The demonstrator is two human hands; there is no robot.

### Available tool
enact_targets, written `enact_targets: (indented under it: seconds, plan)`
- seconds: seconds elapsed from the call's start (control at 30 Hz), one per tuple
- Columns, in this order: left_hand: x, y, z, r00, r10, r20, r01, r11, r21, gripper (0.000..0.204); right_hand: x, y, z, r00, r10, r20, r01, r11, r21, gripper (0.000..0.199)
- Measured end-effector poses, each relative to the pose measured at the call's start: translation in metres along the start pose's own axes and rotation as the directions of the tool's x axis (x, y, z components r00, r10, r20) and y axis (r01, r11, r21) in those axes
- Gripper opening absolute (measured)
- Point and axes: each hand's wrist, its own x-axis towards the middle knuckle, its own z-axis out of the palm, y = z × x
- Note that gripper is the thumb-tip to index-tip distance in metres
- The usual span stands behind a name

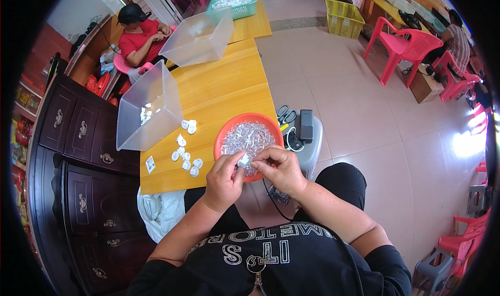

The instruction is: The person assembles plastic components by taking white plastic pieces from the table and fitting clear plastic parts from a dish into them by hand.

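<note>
The left hand [223, 180] and the right hand [281, 167] meet just in front of the person's body, at the near rim of an orange bowl [225, 134] that sits on the edge of the yellow wooden surface [219, 95]. Between them is a small white piece [244, 161]: the left hand pinches it with thumb and fingertips, and the right hand closes its fingers on it from the other side, though the exact grip of the right is hard to make out from above. The bowl just beyond the hands is heaped with small clear and silvery parts [247, 138].

To the left of the left hand, a scatter of small white round pieces [185, 155] lies on the surface, and farther out on that side stands a clear plastic bin [147, 108] tipped on its side with a few white pieces inside. To the right of the right hand, a pair of scissors [285, 113] and a dark boxy device [306, 125] rest on a grey stool [312, 150]. Well beyond the hands, a person in red [140, 38] sits at the far end of the surface beside a second clear bin [200, 35].
</note>
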Motion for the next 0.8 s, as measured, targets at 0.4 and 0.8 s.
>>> enact_targets:
  seconds: [0.4, 0.8]
  plan:
    - [-0.003, -0.003, 0.0, 0.995, 0.101, 0.017, -0.101, 0.994, 0.034, 0.045, 0.0, 0.003, 0.002, 0.999, -0.04, -0.004, 0.04, 0.997, -0.062, 0.008]
    - [0.082, -0.191, -0.154, 0.73, -0.362, -0.579, 0.516, 0.848, 0.122, 0.04, -0.001, 0.028, 0.003, 0.949, -0.144, 0.28, 0.308, 0.615, -0.726, 0.015]
